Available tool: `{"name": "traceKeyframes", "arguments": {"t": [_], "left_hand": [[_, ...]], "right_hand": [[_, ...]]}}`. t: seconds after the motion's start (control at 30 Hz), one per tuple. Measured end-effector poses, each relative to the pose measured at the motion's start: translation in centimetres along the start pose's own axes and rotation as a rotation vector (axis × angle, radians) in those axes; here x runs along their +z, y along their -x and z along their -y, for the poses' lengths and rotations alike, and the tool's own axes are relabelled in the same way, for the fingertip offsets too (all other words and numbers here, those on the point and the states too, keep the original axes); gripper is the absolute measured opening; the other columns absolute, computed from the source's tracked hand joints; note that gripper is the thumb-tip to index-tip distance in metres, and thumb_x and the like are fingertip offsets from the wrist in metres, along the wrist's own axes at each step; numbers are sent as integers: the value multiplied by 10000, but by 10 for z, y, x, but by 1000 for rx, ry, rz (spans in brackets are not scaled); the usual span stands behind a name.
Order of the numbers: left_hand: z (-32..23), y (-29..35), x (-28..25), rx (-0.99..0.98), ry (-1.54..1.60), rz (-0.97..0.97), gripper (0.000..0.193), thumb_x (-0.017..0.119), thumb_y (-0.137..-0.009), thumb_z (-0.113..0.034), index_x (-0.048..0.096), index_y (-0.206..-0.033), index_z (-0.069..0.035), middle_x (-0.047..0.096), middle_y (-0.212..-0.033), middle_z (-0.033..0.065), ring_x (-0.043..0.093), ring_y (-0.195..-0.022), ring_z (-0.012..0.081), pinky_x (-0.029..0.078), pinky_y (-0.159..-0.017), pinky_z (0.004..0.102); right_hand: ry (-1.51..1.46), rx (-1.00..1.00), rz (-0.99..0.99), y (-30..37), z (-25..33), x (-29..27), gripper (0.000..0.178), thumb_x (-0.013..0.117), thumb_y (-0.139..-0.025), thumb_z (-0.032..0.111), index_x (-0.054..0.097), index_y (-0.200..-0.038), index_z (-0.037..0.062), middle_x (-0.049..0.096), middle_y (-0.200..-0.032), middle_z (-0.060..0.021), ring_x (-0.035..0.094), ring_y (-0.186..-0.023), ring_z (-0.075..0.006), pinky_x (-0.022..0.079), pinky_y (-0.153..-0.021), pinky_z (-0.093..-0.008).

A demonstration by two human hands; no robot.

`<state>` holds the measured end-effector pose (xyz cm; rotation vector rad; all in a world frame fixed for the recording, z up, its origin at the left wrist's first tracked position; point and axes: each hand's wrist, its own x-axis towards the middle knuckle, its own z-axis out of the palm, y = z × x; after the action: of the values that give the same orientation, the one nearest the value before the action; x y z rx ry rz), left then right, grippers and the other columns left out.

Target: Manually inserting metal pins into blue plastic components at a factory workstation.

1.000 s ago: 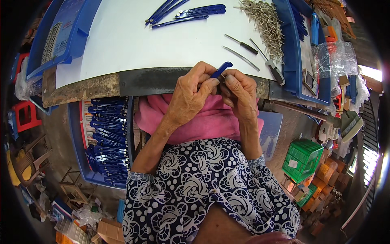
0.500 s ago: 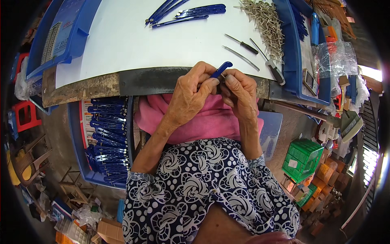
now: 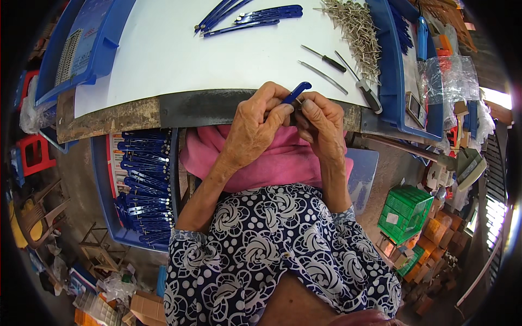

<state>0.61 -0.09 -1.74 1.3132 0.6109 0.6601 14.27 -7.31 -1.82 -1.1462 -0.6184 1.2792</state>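
While we are holding both hands together by the near edge of the surface [image 3: 201, 107], our left grip [image 3: 251, 130] is grasping a slim blue piece [image 3: 297, 92], its hooked end sticking up beyond the fingers. Our right grip [image 3: 325, 127] is pinching what looks like a thin metal pin [image 3: 298, 101] just beside it; our fingers are hiding whether the two are joined. If we are pushing at a slant, we are risking a bent pin or a marked piece. If our pinch is slackening, the pin is likely to be dropping onto the pink cloth [image 3: 247, 160] below, where folds could be hiding it. Because the larger screwdriver [image 3: 370, 98] is lying near that edge, a careless right elbow could be knocking it off.
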Motion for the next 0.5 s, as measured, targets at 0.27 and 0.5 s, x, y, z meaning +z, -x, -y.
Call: {"name": "traceKeyframes", "arguments": {"t": [0.27,0.5], "left_hand": [[-4,1,0,-15,-24,-1,123,502,-858,-61,485,-950,20,524,-633,25,428,-565,47,359,-523,187],[-6,0,0,-18,-18,-14,108,484,-850,-47,479,-919,35,516,-617,50,470,-584,80,408,-556,222]], "right_hand": [[7,-6,-4,1,0,0,239,534,-869,179,557,-950,-44,484,-632,-17,360,-482,-35,245,-358,-150],[7,-11,-19,0,1,3,226,533,-871,174,564,-942,-39,462,-614,-2,338,-474,-24,241,-365,-150]]}}
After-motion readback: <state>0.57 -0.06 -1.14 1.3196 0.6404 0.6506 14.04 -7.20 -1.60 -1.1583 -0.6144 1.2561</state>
